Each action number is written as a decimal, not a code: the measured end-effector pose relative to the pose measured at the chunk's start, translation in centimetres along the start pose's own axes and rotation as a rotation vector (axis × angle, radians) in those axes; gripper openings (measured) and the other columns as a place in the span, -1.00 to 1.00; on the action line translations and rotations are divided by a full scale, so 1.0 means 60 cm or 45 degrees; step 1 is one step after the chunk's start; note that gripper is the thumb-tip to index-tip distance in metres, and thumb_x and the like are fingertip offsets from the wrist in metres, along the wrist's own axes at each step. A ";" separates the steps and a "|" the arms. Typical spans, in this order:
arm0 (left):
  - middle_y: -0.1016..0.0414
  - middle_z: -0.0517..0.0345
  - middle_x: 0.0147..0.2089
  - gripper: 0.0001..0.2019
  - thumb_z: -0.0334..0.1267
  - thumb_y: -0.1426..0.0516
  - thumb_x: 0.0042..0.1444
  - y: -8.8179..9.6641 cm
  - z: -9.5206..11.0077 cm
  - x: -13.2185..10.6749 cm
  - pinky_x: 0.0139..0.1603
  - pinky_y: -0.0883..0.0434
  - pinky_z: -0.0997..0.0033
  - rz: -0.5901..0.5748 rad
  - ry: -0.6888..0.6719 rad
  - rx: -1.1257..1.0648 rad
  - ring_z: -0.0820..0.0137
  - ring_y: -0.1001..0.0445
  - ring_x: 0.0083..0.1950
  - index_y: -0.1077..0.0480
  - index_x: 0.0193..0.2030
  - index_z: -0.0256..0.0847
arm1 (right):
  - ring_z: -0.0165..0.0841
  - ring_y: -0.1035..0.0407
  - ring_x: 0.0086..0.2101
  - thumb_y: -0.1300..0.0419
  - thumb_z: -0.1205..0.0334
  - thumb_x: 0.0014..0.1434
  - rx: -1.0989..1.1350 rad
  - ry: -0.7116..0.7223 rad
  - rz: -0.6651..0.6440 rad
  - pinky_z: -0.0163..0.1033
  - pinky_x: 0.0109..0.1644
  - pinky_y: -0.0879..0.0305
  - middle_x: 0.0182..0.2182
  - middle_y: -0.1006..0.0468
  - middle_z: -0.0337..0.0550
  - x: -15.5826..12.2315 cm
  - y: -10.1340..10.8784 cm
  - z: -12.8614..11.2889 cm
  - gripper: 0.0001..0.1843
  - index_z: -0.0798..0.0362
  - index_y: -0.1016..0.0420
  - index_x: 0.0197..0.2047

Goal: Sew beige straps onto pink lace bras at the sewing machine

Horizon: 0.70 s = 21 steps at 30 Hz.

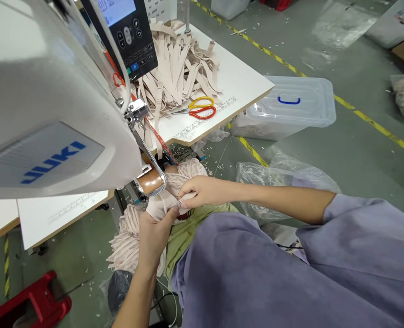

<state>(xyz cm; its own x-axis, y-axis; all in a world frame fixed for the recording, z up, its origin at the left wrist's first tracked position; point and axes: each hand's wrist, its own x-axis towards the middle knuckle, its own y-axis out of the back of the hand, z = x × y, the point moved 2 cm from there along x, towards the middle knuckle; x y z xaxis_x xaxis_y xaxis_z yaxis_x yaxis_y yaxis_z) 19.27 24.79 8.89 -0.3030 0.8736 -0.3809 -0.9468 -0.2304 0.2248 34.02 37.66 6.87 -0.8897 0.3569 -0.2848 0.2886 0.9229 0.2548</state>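
Observation:
Just in front of the sewing machine [51,105], a pale pink lace garment [161,203] is stretched between my two hands. My left hand [156,228] is closed, its thumb pressing the fabric's near edge. My right hand [202,190] pinches a folded bit of the same fabric from the right, close to the left thumb. The machine's metal guard and rounded copper-coloured arm [150,181] stand right beyond the fingers. More pale lace pieces [130,239] hang in a bunch at the left, and green cloth [195,225] lies beneath my hands.
Beige straps [181,64] lie heaped on the white table [243,86], beside yellow-and-red handled scissors [202,108]. A control panel [130,38] rises at the machine. A lidded plastic box [291,100] stands right, a red stool [34,300] lower left, plastic bags [284,173] on the floor.

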 end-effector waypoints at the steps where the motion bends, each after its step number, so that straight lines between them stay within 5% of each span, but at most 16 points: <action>1: -0.60 0.12 -0.37 -0.80 -0.17 -0.28 0.10 0.000 -0.001 0.001 -0.17 -0.44 0.41 0.007 0.010 -0.022 0.34 -0.53 -0.27 -0.55 -0.30 -0.29 | -0.40 -0.43 -0.35 -0.25 0.13 0.11 0.075 -0.051 0.003 -0.36 -0.29 -0.22 -0.36 -0.61 -0.23 0.001 -0.002 0.002 -0.74 0.12 -0.63 -0.21; 6: -0.53 0.18 -0.40 -0.81 -0.17 -0.28 0.09 -0.005 -0.002 0.000 -0.22 -0.41 0.43 0.148 0.030 -0.126 0.39 -0.48 -0.32 -0.48 -0.36 -0.27 | -0.41 -0.42 -0.38 -0.24 0.07 0.13 0.416 -0.117 0.001 -0.38 -0.34 -0.23 -0.39 -0.60 -0.26 -0.002 -0.021 0.000 -0.70 0.10 -0.63 -0.19; 14: -0.58 0.10 -0.35 -0.75 -0.12 -0.29 0.07 -0.010 0.006 -0.010 -0.20 -0.49 0.36 0.240 0.039 -0.289 0.33 -0.54 -0.28 -0.51 -0.26 -0.28 | -0.43 -0.32 -0.41 -0.20 0.22 0.12 -0.070 0.118 0.315 -0.34 -0.35 -0.15 -0.45 -0.54 -0.25 -0.005 -0.020 -0.027 -0.82 0.09 -0.62 -0.31; 18: -0.62 -0.08 -0.05 -0.52 0.10 -0.30 0.02 0.010 -0.036 -0.030 0.07 -0.48 0.20 0.258 -0.081 -0.360 0.13 -0.56 0.03 -0.53 -0.07 -0.25 | -0.45 -0.31 -0.48 -0.25 0.22 0.03 0.230 -0.015 0.053 -0.35 -0.44 -0.14 -0.47 -0.54 -0.27 0.005 -0.007 -0.045 -0.82 0.07 -0.63 -0.29; 21: -0.60 -0.07 0.00 -0.18 0.47 -0.16 -0.13 0.011 -0.082 -0.045 0.00 -0.52 0.12 0.333 -0.238 -0.688 0.06 -0.57 0.05 -0.42 0.12 -0.09 | -0.44 -0.37 -0.50 -0.31 0.18 -0.01 0.545 -0.143 -0.135 -0.35 -0.43 -0.22 -0.49 -0.56 -0.28 0.017 0.006 -0.072 -0.80 0.06 -0.62 -0.29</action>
<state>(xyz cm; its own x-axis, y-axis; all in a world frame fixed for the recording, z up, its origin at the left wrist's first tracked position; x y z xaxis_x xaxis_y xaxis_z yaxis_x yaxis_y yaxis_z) 18.93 20.17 5.68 -0.5541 0.8081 -0.2000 -0.7800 -0.5879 -0.2144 31.67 37.73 10.65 -0.8852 0.2487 -0.3931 0.3391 0.9235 -0.1794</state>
